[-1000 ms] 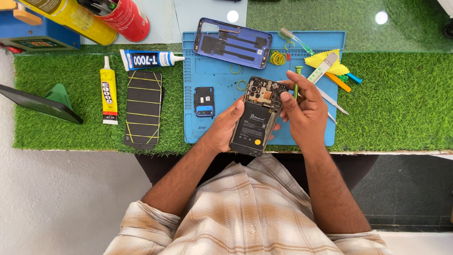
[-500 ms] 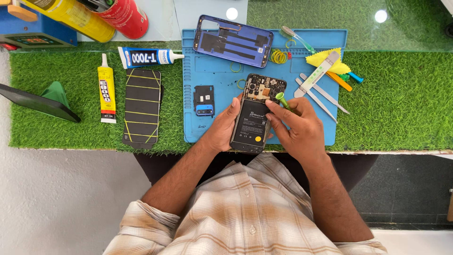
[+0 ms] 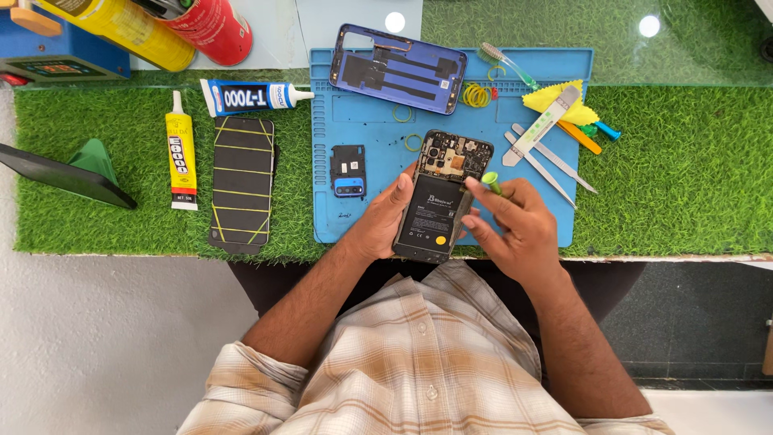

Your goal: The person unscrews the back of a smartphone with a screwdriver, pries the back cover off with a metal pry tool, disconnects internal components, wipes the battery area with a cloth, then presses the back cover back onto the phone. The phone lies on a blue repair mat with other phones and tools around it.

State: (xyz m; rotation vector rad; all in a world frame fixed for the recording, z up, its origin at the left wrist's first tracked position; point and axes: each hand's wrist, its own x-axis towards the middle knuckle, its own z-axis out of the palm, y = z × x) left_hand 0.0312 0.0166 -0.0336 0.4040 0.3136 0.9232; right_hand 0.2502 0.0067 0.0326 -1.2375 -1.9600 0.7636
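Green artificial turf is covering the worktop — two ceiling lights are glinting off its glass edge — while a pale speckled floor is showing below.

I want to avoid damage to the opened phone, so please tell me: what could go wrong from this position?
1. The opened phone sits at the mat's near edge, steadied only by the left hand; it might slip off toward the lap.
2. The right hand holds a green-tipped tool close to the exposed circuit board; a slip could scratch parts.
3. The loose camera cover lies by the left wrist and could be knocked.
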